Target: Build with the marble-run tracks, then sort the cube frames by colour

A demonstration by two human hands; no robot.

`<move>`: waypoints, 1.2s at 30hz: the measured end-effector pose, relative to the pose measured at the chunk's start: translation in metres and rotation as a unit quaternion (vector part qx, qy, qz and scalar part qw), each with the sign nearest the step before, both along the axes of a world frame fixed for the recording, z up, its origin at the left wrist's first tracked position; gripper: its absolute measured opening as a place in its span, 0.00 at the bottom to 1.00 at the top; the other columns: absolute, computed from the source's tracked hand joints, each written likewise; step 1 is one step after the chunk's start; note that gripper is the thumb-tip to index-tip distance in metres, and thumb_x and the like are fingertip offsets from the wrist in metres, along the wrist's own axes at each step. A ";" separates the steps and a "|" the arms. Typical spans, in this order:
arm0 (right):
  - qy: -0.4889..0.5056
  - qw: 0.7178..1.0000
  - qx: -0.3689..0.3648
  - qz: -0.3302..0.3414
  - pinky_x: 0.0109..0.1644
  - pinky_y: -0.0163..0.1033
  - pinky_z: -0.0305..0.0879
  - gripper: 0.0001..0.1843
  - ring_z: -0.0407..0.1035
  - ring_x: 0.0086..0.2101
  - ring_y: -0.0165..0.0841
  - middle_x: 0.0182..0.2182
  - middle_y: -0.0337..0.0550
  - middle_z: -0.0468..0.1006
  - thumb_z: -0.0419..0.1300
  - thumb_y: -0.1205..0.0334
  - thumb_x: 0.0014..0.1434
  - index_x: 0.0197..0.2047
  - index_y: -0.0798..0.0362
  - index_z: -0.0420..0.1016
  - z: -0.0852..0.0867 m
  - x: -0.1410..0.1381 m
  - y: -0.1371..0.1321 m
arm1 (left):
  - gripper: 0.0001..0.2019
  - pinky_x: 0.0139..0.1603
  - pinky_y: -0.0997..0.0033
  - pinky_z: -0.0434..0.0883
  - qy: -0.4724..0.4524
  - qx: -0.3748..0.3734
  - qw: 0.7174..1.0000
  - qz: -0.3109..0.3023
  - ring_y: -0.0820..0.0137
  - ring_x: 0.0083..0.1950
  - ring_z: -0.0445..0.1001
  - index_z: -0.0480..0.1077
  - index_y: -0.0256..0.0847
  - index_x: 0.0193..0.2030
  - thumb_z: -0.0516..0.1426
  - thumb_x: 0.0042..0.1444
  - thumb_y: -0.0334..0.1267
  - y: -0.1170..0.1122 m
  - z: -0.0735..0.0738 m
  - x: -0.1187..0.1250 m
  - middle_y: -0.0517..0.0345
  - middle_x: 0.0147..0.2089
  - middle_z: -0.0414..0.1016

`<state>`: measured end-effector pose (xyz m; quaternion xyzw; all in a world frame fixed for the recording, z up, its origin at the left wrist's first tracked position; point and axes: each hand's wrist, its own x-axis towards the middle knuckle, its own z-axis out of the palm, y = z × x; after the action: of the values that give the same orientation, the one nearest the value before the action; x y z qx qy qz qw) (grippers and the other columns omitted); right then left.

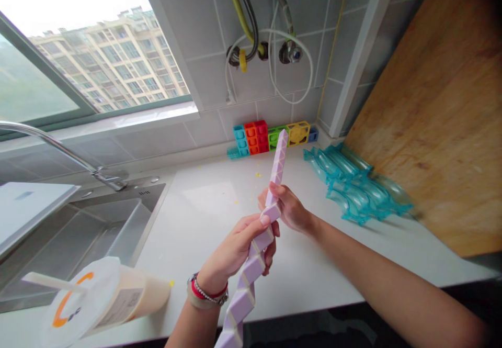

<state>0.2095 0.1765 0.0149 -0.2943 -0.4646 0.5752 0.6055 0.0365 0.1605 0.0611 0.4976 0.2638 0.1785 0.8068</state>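
A long lilac twist-puzzle snake [278, 162], made of wedge-shaped segments, runs from the bottom edge up toward the wall. My left hand [238, 247] is wrapped round its middle; beaded bracelets sit on that wrist. Just above it, my right hand [289, 208] pinches the snake, and the upper part stands straight above my fingers. Both hands hover over the white counter [204, 206].
A row of coloured cube blocks [270, 136] lines the tiled wall. Clear teal plastic pieces [353, 186] lie beside a wooden board [431, 118] at right. A steel sink [78, 233] with a tap [58, 152] is at left. A lidded drink cup [102, 298] with straw stands near.
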 end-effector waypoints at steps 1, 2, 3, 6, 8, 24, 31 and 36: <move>0.018 1.000 -0.008 0.020 0.22 0.36 0.47 0.35 0.54 0.17 0.26 0.15 0.34 0.62 0.55 0.34 0.68 0.19 0.52 0.66 0.002 -0.001 -0.001 | 0.19 0.19 0.77 0.69 -0.010 -0.003 1.000 -0.003 0.73 0.17 0.68 0.70 0.38 0.41 0.53 0.70 0.54 -0.001 0.001 0.000 0.62 0.21 0.68; 0.034 0.998 -0.018 0.041 0.21 0.36 0.47 0.35 0.54 0.16 0.26 0.16 0.34 0.63 0.55 0.34 0.68 0.19 0.52 0.66 0.004 -0.001 -0.002 | 0.19 0.19 0.77 0.69 -0.022 -0.006 1.000 -0.008 0.73 0.18 0.68 0.70 0.38 0.41 0.53 0.70 0.53 -0.001 0.001 -0.001 0.62 0.21 0.68; 0.048 0.996 -0.029 0.063 0.20 0.36 0.47 0.35 0.54 0.16 0.26 0.16 0.34 0.63 0.55 0.34 0.67 0.19 0.52 0.66 0.007 -0.001 -0.004 | 0.19 0.20 0.77 0.70 -0.034 -0.009 0.999 -0.014 0.73 0.19 0.69 0.70 0.38 0.42 0.52 0.71 0.54 -0.001 0.000 -0.002 0.61 0.22 0.68; 0.083 0.988 -0.048 0.124 0.21 0.36 0.52 0.34 0.55 0.16 0.27 0.15 0.34 0.62 0.55 0.34 0.67 0.19 0.51 0.65 0.014 -0.001 -0.007 | 0.21 0.21 0.75 0.70 -0.068 -0.015 0.996 -0.049 0.71 0.20 0.71 0.70 0.38 0.46 0.49 0.71 0.56 0.001 -0.004 -0.005 0.58 0.24 0.71; 0.095 0.983 -0.047 0.148 0.23 0.36 0.54 0.35 0.56 0.17 0.27 0.15 0.34 0.62 0.54 0.34 0.67 0.19 0.51 0.65 0.015 0.000 -0.007 | 0.22 0.22 0.74 0.70 -0.083 -0.017 0.993 -0.086 0.69 0.21 0.72 0.69 0.38 0.47 0.49 0.71 0.57 0.004 -0.008 -0.007 0.56 0.26 0.73; 0.026 0.997 -0.027 0.073 0.22 0.34 0.50 0.35 0.57 0.17 0.26 0.14 0.32 0.64 0.63 0.29 0.59 0.21 0.52 0.67 0.005 0.000 -0.003 | 0.21 0.24 0.72 0.73 -0.034 -0.005 0.999 -0.042 0.69 0.23 0.72 0.68 0.40 0.47 0.50 0.71 0.57 0.009 -0.004 -0.003 0.59 0.27 0.71; -0.015 0.996 -0.090 0.009 0.19 0.33 0.45 0.36 0.58 0.12 0.24 0.11 0.27 0.55 0.67 0.30 0.57 0.18 0.51 0.62 0.007 -0.002 0.000 | 0.25 0.25 0.72 0.73 0.029 0.011 0.999 0.023 0.69 0.20 0.73 0.67 0.40 0.45 0.50 0.69 0.63 0.007 -0.004 0.004 0.62 0.23 0.71; -0.015 0.996 -0.084 0.024 0.18 0.32 0.50 0.34 0.59 0.13 0.24 0.13 0.27 0.57 0.67 0.31 0.58 0.21 0.51 0.63 0.008 0.000 0.001 | 0.26 0.23 0.73 0.73 0.026 -0.014 0.999 0.016 0.69 0.19 0.73 0.67 0.41 0.44 0.49 0.69 0.64 0.009 -0.010 0.002 0.61 0.21 0.72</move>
<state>0.2093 0.1775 0.0228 -0.3421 -0.4306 0.6218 0.5576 0.0387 0.1696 0.0511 0.4861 0.2953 0.1747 0.8037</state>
